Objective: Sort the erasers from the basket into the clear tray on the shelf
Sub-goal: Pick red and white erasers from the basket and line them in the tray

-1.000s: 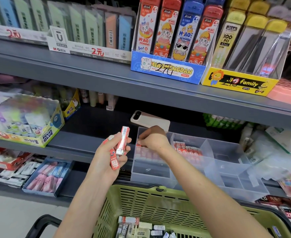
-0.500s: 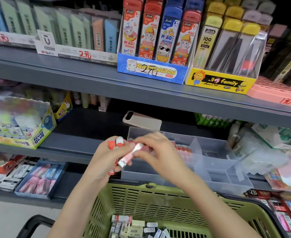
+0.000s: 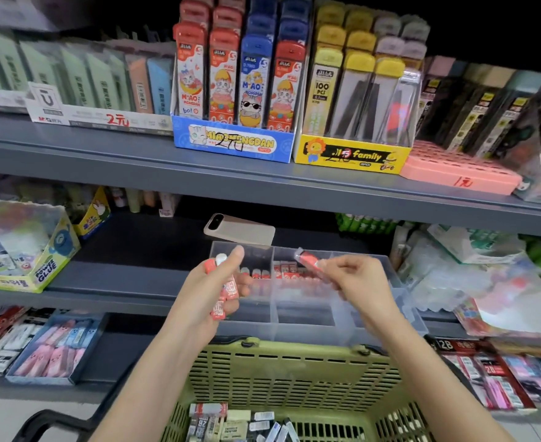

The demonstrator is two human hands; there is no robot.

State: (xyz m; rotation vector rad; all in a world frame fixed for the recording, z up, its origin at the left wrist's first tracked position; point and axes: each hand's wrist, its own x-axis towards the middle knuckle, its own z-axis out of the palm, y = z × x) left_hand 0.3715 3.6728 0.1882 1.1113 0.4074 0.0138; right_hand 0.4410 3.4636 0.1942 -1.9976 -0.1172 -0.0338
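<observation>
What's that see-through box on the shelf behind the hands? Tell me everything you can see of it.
The clear tray looks like thin transparent plastic, open-topped and split by clear walls into several compartments. It sits level on the grey shelf, right behind the green basket. Red-wrapped erasers stand in rows at the back of two compartments. Whether the left hand or right hand touches it is unclear.

bright, even light; edges blurred and bent, perhaps motion smear.

Both forearms reach forward, left hand (image 3: 211, 293) curled round several erasers (image 3: 230, 289), right hand (image 3: 355, 279) pinching one eraser (image 3: 308, 260).
</observation>
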